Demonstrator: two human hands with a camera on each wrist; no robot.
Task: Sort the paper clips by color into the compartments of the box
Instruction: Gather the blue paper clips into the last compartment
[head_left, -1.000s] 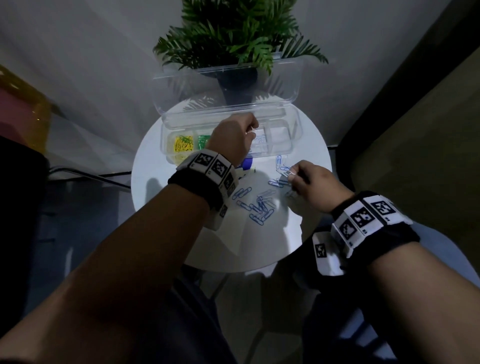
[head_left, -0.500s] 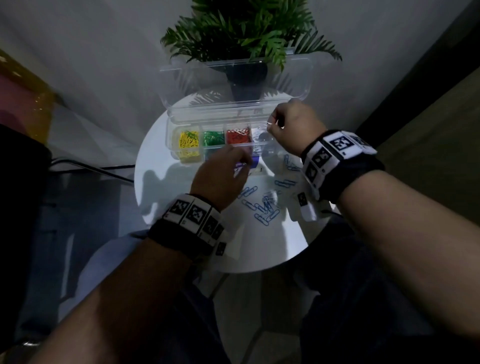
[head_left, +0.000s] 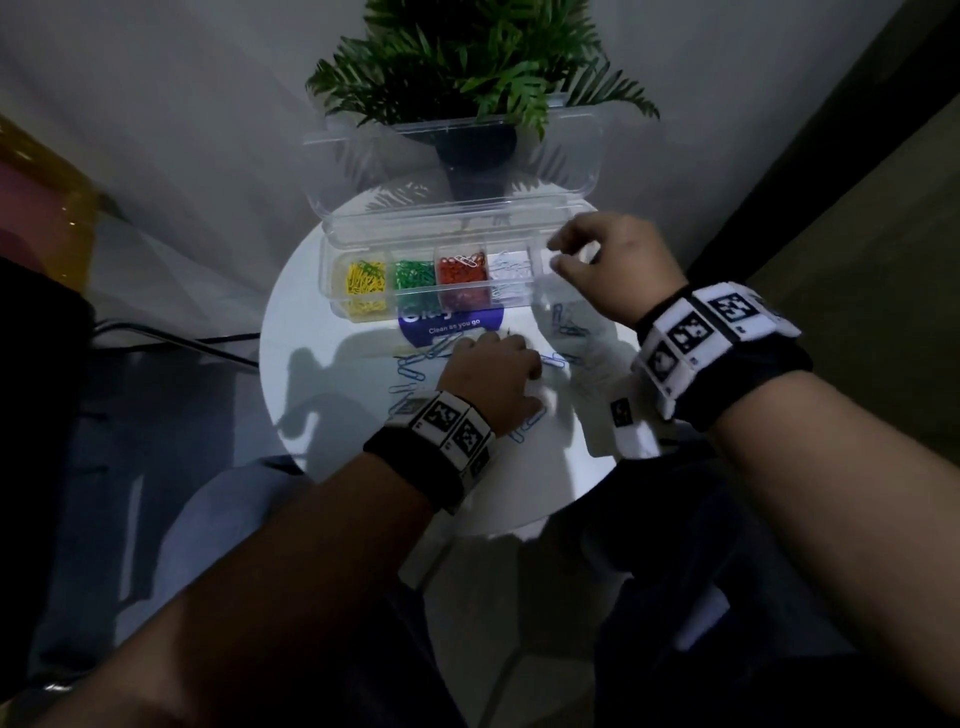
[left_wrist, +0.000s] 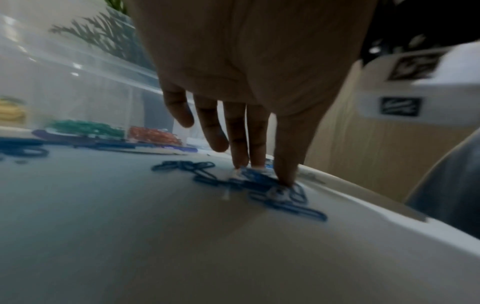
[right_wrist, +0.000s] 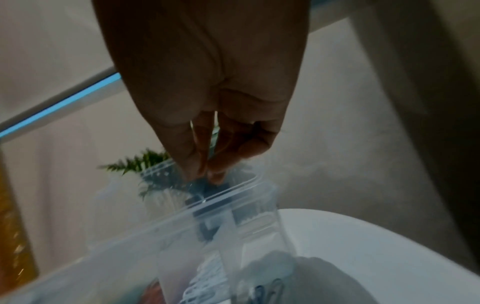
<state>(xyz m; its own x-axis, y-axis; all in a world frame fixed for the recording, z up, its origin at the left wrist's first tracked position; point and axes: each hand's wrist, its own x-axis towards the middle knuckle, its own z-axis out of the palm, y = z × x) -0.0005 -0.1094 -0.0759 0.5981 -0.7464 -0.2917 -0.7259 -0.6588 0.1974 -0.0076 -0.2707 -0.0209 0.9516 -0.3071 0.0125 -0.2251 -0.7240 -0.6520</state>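
Note:
A clear compartment box (head_left: 332, 291) stands at the back of the round white table (head_left: 291, 415). From left to right it holds yellow (head_left: 366, 280), green (head_left: 414, 273), red (head_left: 462, 270) and white clips (head_left: 509, 267). Blue paper clips (head_left: 410, 371) lie loose on the table in front of it. My left hand (head_left: 511, 345) is down among them. In the left wrist view its thumb and two fingers (left_wrist: 244, 162) pinch a blue clip (left_wrist: 257, 176) against the table. My right hand (head_left: 557, 255) hovers over the box's right end, fingertips (right_wrist: 192, 168) close together. No clip shows between them.
The box's clear lid (head_left: 457, 171) stands open behind it, with a potted fern (head_left: 467, 78) beyond. A blue card reading "Clean as you go" (head_left: 452, 322) lies under the box's front. More blue clips (head_left: 563, 325) lie near the right wrist.
My left hand came back from the box to the blue clips on the table. My right hand rose from the table with a clip to the box's right end.

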